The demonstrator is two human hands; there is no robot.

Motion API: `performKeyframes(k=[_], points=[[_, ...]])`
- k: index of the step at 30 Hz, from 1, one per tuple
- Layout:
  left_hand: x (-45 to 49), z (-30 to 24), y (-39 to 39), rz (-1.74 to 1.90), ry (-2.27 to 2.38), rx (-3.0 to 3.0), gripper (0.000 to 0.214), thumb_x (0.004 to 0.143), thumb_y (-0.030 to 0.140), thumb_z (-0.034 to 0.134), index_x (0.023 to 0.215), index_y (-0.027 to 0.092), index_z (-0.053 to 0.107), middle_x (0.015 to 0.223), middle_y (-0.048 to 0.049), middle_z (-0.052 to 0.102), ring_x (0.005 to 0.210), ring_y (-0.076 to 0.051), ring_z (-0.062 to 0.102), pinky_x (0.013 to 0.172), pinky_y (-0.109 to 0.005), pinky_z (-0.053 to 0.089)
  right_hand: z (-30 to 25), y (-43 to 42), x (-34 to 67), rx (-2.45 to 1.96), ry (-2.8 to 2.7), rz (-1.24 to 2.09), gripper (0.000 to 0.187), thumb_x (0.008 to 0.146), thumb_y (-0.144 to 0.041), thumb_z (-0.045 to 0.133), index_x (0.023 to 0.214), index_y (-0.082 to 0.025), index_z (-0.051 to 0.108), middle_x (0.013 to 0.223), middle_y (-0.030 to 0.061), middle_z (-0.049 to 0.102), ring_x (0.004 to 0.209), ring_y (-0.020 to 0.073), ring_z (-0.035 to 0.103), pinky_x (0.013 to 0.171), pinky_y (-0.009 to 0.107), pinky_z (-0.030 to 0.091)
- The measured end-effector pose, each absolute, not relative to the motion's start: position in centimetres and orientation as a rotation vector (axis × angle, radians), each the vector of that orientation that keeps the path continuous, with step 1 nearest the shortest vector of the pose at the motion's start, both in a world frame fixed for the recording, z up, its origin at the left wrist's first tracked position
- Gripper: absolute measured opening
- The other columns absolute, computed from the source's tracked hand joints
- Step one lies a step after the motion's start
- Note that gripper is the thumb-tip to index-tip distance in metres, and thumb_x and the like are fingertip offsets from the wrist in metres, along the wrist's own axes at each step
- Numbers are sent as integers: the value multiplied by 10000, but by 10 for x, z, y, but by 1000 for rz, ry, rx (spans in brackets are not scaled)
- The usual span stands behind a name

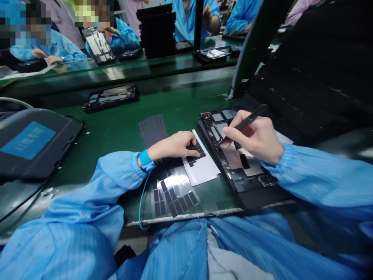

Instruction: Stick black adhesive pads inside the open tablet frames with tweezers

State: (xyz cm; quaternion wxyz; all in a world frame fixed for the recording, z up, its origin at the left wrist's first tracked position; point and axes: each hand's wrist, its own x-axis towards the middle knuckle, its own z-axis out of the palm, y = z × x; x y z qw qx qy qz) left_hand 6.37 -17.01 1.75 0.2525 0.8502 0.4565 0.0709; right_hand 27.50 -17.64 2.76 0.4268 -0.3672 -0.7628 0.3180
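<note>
tablet housing [230, 171] lies opened, internals showing, on the green worktop [116, 128], just right of a white backing sheet [205, 169]. the right hand [253, 136] grips black tweezers [247, 121], tips down on the housing. the left hand [175, 146] rests loosely open, fingertips on black adhesive pads [196, 152]. a clear film [175, 194] of more pads lies below the left wrist, which wears a blue strap [146, 160].

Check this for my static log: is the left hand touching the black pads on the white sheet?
Touching: the head view shows the left hand resting its fingers on the black pads.
</note>
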Motion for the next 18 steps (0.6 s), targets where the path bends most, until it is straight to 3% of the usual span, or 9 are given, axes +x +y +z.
performKeyframes(k=[4, 7, 11, 18], points=[[82, 3, -186, 717, 1167, 2434, 68, 788, 214, 499, 776, 152, 471, 774, -28, 510, 719, -130, 455, 652, -260, 381, 11, -175, 281, -932, -1719, 860, 287, 775, -292, 627, 597, -194, 425, 503, -12, 537, 435, 166, 593, 372, 241, 478], [89, -9, -191, 983, 1001, 2393, 167, 752, 150, 490, 899, 161, 411, 965, -83, 534, 876, -158, 486, 756, -297, 420, 5, -174, 277, -924, -1680, 902, 287, 770, -295, 639, 605, -194, 427, 512, -15, 548, 441, 163, 599, 374, 235, 493], [89, -16, -189, 994, 973, 2287, 240, 705, 101, 488, 883, 182, 349, 1105, -125, 515, 989, -179, 488, 837, -335, 425, 5, -170, 275, -953, -1674, 949, 307, 757, -336, 662, 620, -196, 426, 516, -16, 558, 454, 166, 607, 377, 233, 505], [88, -16, -190, 989, 929, 2293, 239, 689, 79, 471, 851, 189, 334, 1104, -120, 528, 984, -187, 491, 844, -355, 421, 7, -170, 276, -977, -1720, 916, 308, 774, -339, 645, 623, -198, 416, 515, -13, 563, 460, 165, 606, 397, 240, 505]])
